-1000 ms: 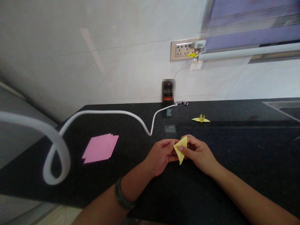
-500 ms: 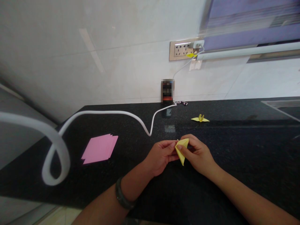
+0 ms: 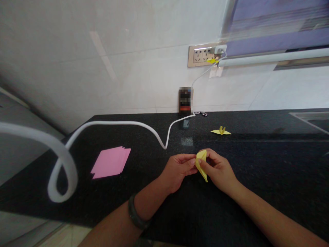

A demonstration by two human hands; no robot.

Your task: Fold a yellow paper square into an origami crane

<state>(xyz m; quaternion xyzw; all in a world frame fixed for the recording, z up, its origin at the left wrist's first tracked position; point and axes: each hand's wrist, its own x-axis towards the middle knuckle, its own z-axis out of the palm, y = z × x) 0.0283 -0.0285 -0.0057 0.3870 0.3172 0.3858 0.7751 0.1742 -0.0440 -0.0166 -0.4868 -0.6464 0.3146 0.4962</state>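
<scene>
between fingers [image 3: 189, 165] — yellow paper [image 3: 201, 155], folds partly hidden

Light was dim, the wall [image 3: 144, 79] brighter toward the right; pale glare [image 3: 186, 141] lay on the counter [image 3: 269, 168]. Blocky pixels masked the device [image 3: 185, 100], and outer edges looked stretched.

place: probably kitchen | signs: black counter [image 3: 269, 161], tiled wall [image 3: 144, 68], socket panel [image 3: 197, 56], inset rim [image 3: 299, 116] (sink or hob unclear)
</scene>
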